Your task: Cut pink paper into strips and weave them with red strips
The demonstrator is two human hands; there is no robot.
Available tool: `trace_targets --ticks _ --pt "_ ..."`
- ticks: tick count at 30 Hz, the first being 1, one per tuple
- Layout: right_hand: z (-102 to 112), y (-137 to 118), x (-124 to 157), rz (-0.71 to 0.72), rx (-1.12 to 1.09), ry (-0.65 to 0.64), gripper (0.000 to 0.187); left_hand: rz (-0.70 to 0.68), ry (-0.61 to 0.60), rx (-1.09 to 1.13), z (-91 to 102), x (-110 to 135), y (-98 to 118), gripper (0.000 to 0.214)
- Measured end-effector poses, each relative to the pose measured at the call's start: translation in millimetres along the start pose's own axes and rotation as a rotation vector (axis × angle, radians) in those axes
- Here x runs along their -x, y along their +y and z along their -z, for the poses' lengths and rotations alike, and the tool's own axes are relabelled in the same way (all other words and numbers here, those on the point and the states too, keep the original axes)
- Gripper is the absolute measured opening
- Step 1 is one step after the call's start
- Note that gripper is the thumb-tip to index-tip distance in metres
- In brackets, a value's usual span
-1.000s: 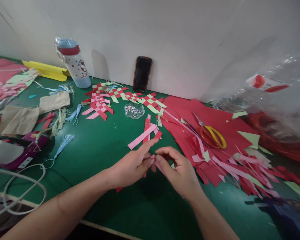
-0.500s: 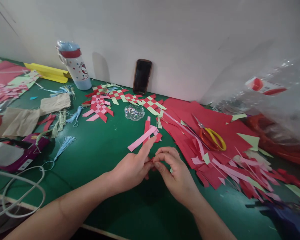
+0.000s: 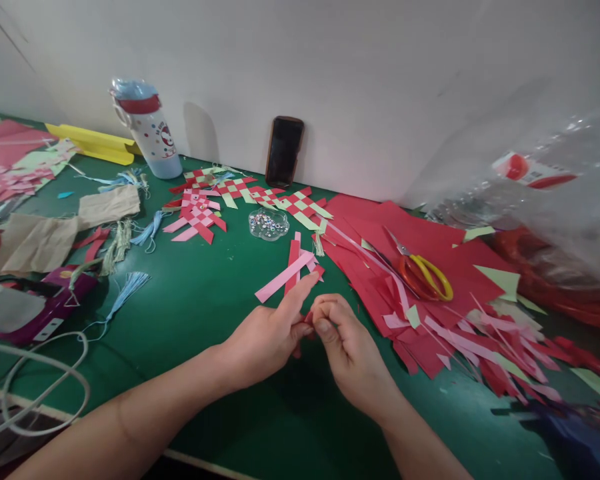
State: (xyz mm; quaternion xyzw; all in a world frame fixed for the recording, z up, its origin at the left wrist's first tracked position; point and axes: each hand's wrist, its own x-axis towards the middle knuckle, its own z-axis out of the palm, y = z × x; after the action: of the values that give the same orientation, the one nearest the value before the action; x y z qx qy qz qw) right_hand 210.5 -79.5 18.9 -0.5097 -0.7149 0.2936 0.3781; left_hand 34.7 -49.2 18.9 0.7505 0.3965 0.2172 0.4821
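My left hand (image 3: 267,333) and my right hand (image 3: 347,347) meet over the green table (image 3: 205,300), fingertips pinched together on a small red paper strip (image 3: 307,319) that is mostly hidden between them. The left index finger points up toward a loose bundle of pink and red strips (image 3: 293,267) lying just beyond the hands. Both hands are closed in a pinch.
Red paper sheets and cut strips (image 3: 430,287) pile up at the right with orange-yellow scissors (image 3: 423,270) on top. Woven red-green and pink mats (image 3: 230,197), a clear dish of googly eyes (image 3: 269,222), a phone (image 3: 283,150) and a bottle (image 3: 147,127) stand behind. Cables (image 3: 35,373) lie left.
The right hand's fingers have curled in tighter against the left fingertips. The pink strip end seen between the hands earlier is now hidden; only a bit of red shows.
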Motion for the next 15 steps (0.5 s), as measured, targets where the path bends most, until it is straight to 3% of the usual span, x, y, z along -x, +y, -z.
trace_targets --ticks 5,10,15 --pt "10.3 6.7 -1.0 -0.027 0.026 0.128 0.023 -0.010 0.014 0.056 1.1 0.5 -2.3 0.070" --pt "7.5 4.1 1.0 0.029 0.070 0.056 0.019 -0.012 0.026 0.056 1.2 0.9 -3.9 0.070" --pt "4.5 4.8 2.0 0.001 0.074 0.067 0.017 -0.014 0.022 0.023 0.7 0.8 -6.0 0.068"
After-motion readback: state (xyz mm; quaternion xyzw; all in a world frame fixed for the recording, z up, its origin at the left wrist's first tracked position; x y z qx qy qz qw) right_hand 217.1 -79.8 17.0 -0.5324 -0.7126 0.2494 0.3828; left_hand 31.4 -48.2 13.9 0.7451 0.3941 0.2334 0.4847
